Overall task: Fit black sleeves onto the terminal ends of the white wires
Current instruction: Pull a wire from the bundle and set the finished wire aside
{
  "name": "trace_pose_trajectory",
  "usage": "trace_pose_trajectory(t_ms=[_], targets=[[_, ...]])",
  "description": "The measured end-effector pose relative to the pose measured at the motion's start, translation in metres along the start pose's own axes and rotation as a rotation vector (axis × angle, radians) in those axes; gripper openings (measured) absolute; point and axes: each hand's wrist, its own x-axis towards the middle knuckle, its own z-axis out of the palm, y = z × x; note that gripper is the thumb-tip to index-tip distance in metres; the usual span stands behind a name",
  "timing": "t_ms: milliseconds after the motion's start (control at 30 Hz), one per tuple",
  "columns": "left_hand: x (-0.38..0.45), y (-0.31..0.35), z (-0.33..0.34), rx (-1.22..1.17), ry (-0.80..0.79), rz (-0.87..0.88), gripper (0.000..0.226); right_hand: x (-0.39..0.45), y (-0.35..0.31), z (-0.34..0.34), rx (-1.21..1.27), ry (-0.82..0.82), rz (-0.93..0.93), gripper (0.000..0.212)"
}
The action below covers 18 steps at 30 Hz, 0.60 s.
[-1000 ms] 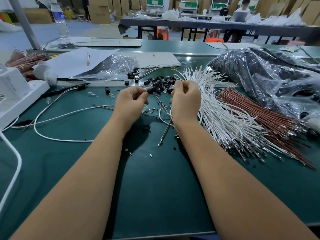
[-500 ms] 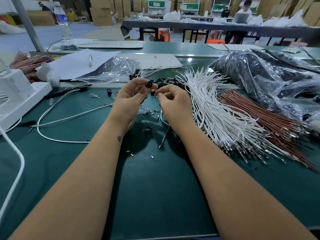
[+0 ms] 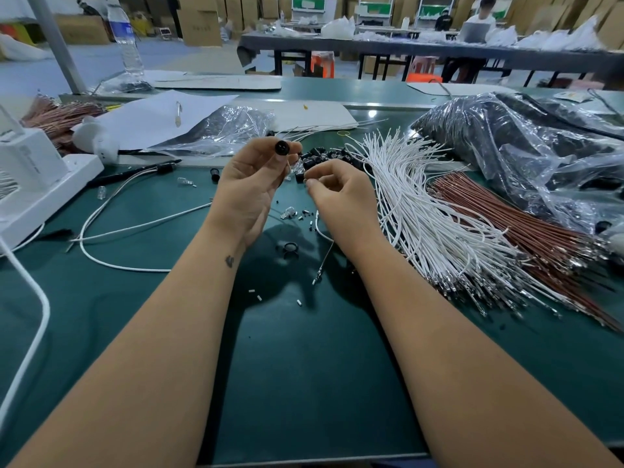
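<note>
Two forearms of mine reach out over the green mat (image 3: 304,383), and a few tiny white bits lie on it below my wrists. Just behind my right wrist a loose white wire (image 3: 326,251) trails down to a metal tip, and a small black ring piece (image 3: 290,249) sits between my wrists. My right hand (image 3: 341,201) is curled, thumb and forefinger pinched together; I think they nip the end of that wire, though my fingers hide it. My left hand (image 3: 250,190) is raised, palm toward me, thumb and fingertips pinching one black sleeve (image 3: 282,148). It is a short round cap turned end-on, glossy, with a dark hollow at its centre. Just past my right fingertips lies the heap of black sleeves (image 3: 324,157). To the right of my right hand fans the bundle of white wires (image 3: 422,211), metal terminals at the near ends, with red-brown wires (image 3: 506,224) beside it. Beyond those sits a clear bag of dark parts (image 3: 523,153).
</note>
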Motion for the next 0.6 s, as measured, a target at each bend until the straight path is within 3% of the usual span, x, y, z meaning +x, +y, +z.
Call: trace_pose_trajectory(t_ms=[267,500,600], targets=[[0.001,-0.003,0.0,0.08,0.002,-0.008,0.015,0.0,-0.003,-0.004,0.052,0.044,0.056,0.017],[0.002,-0.01,-0.008,0.544,0.067,-0.046,0.014,0.003,-0.004,-0.01,0.317,0.053,0.165,0.015],[0.002,-0.014,-0.011,0.628,0.065,-0.069,0.012,0.005,-0.004,-0.014,0.473,0.055,0.207,0.012]])
